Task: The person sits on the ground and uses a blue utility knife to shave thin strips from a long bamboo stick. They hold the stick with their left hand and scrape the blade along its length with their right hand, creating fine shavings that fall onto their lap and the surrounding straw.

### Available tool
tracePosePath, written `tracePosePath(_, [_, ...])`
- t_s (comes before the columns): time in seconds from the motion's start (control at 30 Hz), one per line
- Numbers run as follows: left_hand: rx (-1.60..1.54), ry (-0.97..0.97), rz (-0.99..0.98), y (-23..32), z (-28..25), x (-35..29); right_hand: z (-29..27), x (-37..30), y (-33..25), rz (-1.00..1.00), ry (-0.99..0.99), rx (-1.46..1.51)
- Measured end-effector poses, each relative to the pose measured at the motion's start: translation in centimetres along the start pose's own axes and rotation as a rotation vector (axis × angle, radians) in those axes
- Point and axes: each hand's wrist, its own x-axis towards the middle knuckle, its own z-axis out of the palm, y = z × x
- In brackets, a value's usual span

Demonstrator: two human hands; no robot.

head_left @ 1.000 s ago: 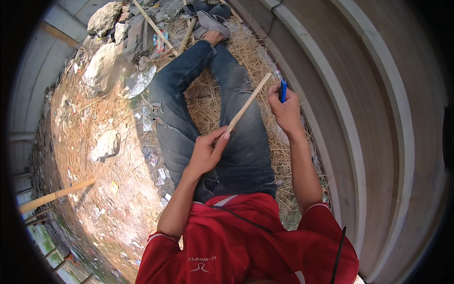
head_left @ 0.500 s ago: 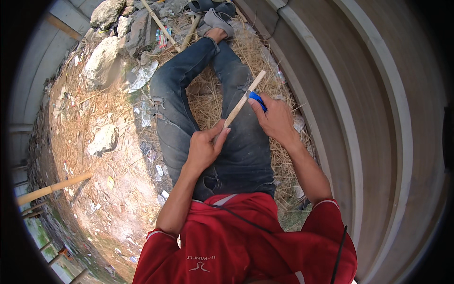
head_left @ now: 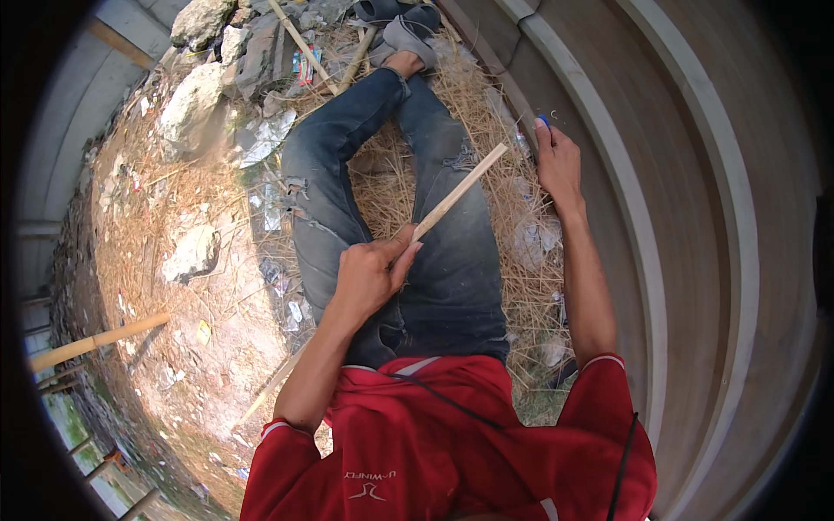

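Observation:
My left hand (head_left: pixel 369 273) grips a flat pale wooden stick (head_left: pixel 460 191) near its lower end, over my lap. The stick slants up and to the right across my jeans. Out to the right, my right hand (head_left: pixel 558 161) reaches to the edge of the straw beside the concrete step, its fingers closed over a small blue object (head_left: pixel 543 120) that is mostly hidden. I sit with legs stretched forward on dry straw.
Curved concrete steps (head_left: pixel 686 217) rise on the right. Rocks (head_left: pixel 195 95), litter and scraps lie at upper left on bare dirt. A bamboo pole (head_left: pixel 95 340) lies at left, another stick (head_left: pixel 300 43) near my feet. Grey shoes (head_left: pixel 408 30) sit at the top.
My right hand has moved away from the stick's tip, out to the right and up toward the concrete step, taking the blue object with it. The left hand still holds the stick.

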Motion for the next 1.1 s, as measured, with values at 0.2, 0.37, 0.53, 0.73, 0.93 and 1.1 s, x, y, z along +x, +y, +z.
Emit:
tracePosePath(0.2, [-0.073, 0.070, -0.112, -0.1, 1.2, -0.2, 0.5, -2.6, 1.5, -0.012, -0.081, 0.406])
tracePosePath(0.37, [-0.163, 0.107, -0.080, 0.6, 1.9, 0.4, 0.2, -5.6, -4.6, 0.181, -0.316, 0.890])
tracePosePath(0.53, [-0.282, 0.090, -0.067, 0.2, 2.6, 0.0, 1.2, -6.5, -6.5, 0.054, -0.374, 0.917])
tracePosePath(0.73, [-0.324, -0.117, -0.186, 1.5, 0.7, 0.8, 2.5, -7.6, -7.1, 0.099, -0.438, 0.937])
tracePosePath(0.93, [-0.424, 0.093, -0.117, 0.8, 2.0, 2.0, 1.0, -10.1, -8.5, -0.278, -0.330, 0.145])
tracePosePath(1.1, [-0.367, 0.013, -0.221, 1.3, 1.6, 2.0, 2.5, -12.0, -8.3, -0.327, -0.410, -0.126])
